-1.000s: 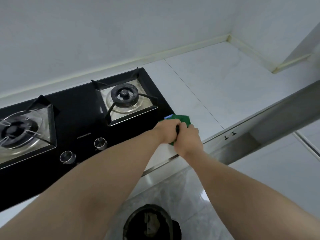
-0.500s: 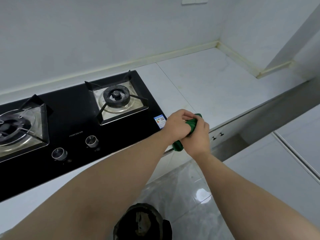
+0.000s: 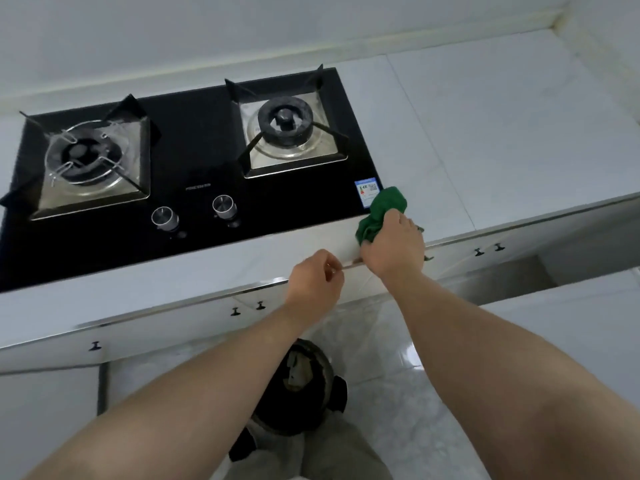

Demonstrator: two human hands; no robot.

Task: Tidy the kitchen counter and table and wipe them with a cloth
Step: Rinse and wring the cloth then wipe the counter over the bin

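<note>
Cloth (image 3: 382,210) gripped in right hand (image 3: 393,251) fingers | left hand (image 3: 313,284) fingers curled, empty

The left arm (image 3: 194,393) and the right arm (image 3: 502,358) are bare from the left grip (image 3: 315,282) and right grip (image 3: 391,247) to the picture's edge; down below are soft grey-brown trousers (image 3: 311,459).

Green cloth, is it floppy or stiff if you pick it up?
Probably floppy: the green cloth bunches into soft folds where the right hand grips it. Likely light, since one hand holds it. It should slide easily over the smooth counter.
</note>
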